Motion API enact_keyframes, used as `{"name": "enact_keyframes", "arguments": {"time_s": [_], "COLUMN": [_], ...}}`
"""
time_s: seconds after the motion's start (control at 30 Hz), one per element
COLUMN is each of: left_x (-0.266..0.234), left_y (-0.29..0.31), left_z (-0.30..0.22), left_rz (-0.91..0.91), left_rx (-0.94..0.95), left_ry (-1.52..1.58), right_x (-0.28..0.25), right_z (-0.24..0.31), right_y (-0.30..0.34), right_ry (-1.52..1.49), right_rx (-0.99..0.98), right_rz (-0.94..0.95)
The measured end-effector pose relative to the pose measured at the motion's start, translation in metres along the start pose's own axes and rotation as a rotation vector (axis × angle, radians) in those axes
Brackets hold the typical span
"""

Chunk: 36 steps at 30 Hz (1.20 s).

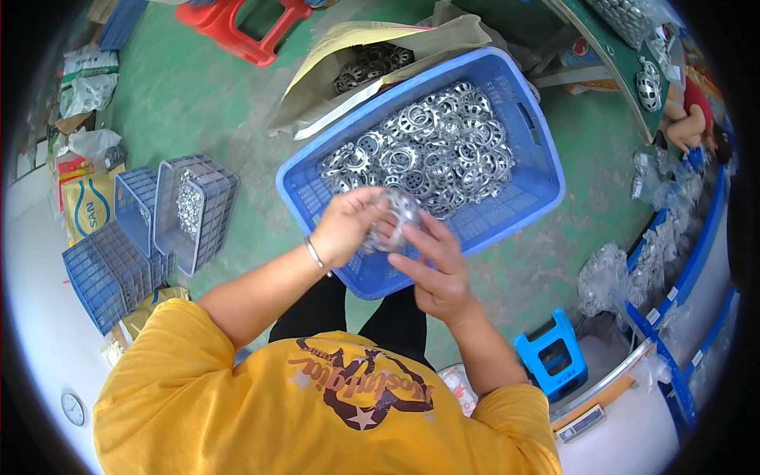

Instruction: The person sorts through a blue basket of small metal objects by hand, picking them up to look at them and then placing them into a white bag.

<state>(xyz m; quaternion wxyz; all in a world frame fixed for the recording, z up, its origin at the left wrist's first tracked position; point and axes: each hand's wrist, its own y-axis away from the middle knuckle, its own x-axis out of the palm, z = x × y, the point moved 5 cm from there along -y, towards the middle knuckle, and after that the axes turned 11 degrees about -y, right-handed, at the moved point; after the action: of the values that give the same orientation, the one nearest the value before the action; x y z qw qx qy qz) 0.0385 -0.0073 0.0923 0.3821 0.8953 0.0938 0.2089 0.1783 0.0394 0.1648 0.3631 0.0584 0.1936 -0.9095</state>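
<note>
A silvery metal ring with cut-outs, blurred by motion, is held up over the near side of a blue plastic crate. My left hand grips it from the left, with fingers partly behind it. At its right edge, the thumb and fingers of my right hand close on the ring. Whether it is one ring or a few together, I cannot tell. Below, a heap of similar metal rings covers much of the crate's bottom.
Beyond the crate stands an open paper sack with dark metal parts. A red stool is farther back. Grey-blue crates stand left, a blue stool right. Another person crouches at the far right beside plastic bags.
</note>
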Motion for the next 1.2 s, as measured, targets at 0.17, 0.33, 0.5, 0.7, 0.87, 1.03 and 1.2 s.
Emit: {"name": "enact_keyframes", "arguments": {"time_s": [0.17,0.33,0.5,0.7,0.87,1.03,1.2], "left_x": [-0.082,-0.137,-0.19,-0.109,-0.029,0.015,0.028], "left_y": [-0.07,-0.146,-0.19,-0.13,-0.114,-0.081,-0.055], "left_z": [-0.023,-0.072,-0.048,-0.054,0.02,0.035,0.013], "left_rz": [-0.483,-0.648,-0.606,-0.762,-0.188,0.088,0.242], "left_rx": [0.066,0.157,-0.097,0.462,-0.071,-0.3,-0.132], "left_ry": [0.158,0.065,0.207,-0.415,-0.456,-0.318,-0.127], "right_x": [0.01,-0.032,-0.032,-0.044,-0.044,-0.012,-0.025], "right_z": [-0.12,-0.271,-0.308,-0.274,-0.23,-0.12,-0.067], "right_y": [0.066,0.112,0.091,0.071,0.065,0.032,0.018], "right_ry": [0.249,0.458,0.585,0.854,0.512,0.281,0.011], "right_rx": [0.574,1.266,1.505,1.443,1.1,0.61,0.498], "right_rz": [-0.027,-0.155,-0.371,-0.136,-0.029,-0.058,-0.33]}}
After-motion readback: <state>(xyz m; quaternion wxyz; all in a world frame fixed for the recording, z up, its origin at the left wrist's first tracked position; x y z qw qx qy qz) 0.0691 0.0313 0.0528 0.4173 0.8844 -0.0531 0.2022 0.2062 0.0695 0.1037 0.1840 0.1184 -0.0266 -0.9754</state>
